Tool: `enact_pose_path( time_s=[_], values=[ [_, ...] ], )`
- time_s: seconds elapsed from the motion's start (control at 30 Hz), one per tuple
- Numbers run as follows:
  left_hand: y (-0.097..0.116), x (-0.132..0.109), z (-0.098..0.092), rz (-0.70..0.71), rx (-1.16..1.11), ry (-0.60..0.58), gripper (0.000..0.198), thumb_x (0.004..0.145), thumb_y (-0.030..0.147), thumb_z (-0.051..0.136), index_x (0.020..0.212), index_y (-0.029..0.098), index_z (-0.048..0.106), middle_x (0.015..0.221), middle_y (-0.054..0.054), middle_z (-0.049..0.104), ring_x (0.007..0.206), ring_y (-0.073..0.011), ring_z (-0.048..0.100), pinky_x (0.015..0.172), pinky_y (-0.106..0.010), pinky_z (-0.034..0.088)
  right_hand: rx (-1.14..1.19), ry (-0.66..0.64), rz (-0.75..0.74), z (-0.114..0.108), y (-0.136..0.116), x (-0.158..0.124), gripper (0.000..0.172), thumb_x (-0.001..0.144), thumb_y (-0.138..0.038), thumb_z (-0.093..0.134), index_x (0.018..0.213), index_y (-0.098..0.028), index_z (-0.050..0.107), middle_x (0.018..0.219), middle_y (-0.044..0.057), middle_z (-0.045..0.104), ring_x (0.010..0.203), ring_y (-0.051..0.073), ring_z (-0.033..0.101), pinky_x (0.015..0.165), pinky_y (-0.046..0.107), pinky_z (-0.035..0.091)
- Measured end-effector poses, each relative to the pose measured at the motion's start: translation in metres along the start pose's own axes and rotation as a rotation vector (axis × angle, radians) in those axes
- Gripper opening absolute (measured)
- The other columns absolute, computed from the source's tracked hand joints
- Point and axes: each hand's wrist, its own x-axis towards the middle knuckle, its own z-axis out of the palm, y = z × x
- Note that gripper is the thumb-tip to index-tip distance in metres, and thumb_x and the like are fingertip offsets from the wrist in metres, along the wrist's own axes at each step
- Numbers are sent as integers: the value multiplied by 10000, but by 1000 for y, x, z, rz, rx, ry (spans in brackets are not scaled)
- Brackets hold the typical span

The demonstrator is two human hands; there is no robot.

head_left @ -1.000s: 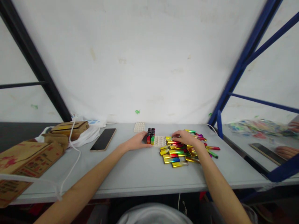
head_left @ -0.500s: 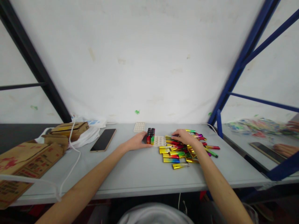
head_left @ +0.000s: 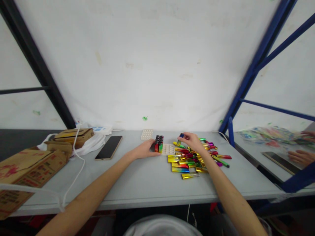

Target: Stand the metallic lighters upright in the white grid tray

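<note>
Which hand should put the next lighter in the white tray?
Probably the right hand: it pinches a multicoloured metallic lighter near the white dimpled plastic tray; the left hand rests beside it.

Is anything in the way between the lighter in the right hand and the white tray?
Nothing visible. The right hand holds the lighter above the edge of the pile, just right of the white tray. The left hand rests at the tray's left side.

Glossy lighters (head_left: 192, 160) shimmer gold, green, red and magenta (rainbow-banded); pale grey worktop (head_left: 147, 180); black phone (head_left: 109, 147); brown cartons (head_left: 27, 170).
</note>
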Motion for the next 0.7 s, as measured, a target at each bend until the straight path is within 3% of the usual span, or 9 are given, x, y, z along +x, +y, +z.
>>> enact_pose_path(
  time_s=[0.13,0.27,0.37,0.47,0.7],
  values=[
    [2,0,-1,-4,-7,1,638,806,704,753,1109,148,678,1035,-103,716,928,-288,653,857,-392,539,105,2,0,11,-8,0,503,992,-659,491,813,-203,601,753,11,636,737,189,580,712,307,463],
    [3,0,-2,-8,-16,7,658,797,707,758,1128,143,685,1056,-112,724,952,-299,661,877,-396,541,259,-115,-23,22,-16,-4,488,1059,-623,384,915,-208,598,832,27,694,811,192,654,843,330,510],
    [4,-1,-2,-7,-54,28,656,772,703,777,1130,158,699,1054,-101,736,974,-303,669,890,-382,547,359,-168,18,33,-18,-6,445,1047,-638,396,1017,-222,552,754,-19,633,674,167,619,720,304,518],
    [4,-1,-2,-5,-81,29,650,763,684,791,1131,155,709,1067,-109,742,995,-316,675,898,-386,550,332,-134,78,43,-18,-5,468,1027,-677,377,1025,-235,532,680,-57,524,571,151,515,575,270,440],
    [4,-1,-2,-19,-102,18,669,771,665,798,1181,146,697,1141,-135,743,1025,-328,671,943,-411,540,81,27,15,44,-30,-6,536,984,-693,441,713,-230,446,653,-31,440,651,154,435,602,278,325]
  ],
)
